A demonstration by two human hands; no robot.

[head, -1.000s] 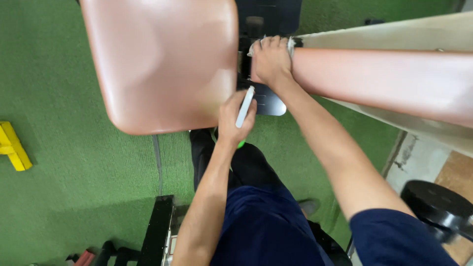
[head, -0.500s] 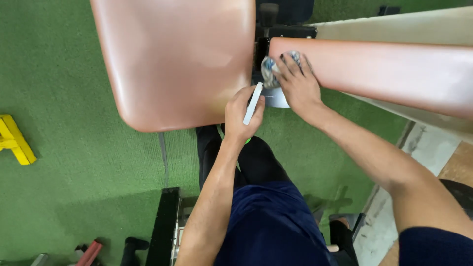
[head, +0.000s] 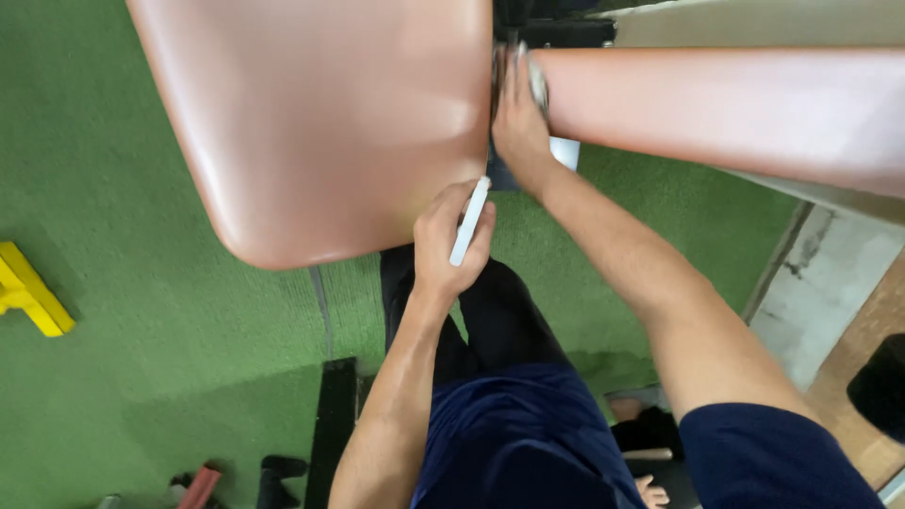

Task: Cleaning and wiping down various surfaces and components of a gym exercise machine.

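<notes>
My left hand grips a slim white stick-shaped object beside the near right corner of a salmon-pink padded seat. My right hand presses a crumpled cloth into the narrow gap between the seat and the long pink back pad. Only a pale edge of the cloth shows past my fingers. A small grey-white plate of the bench frame sits just below that hand.
Green turf covers the floor. A yellow block lies at the left edge. A black frame bar and a red handle sit near the bottom. Bare concrete and a dark round object are at the right.
My right hand with the cloth has slid up from the near end of the back pad into the gap between the pads. My left hand has stayed by the seat corner.
</notes>
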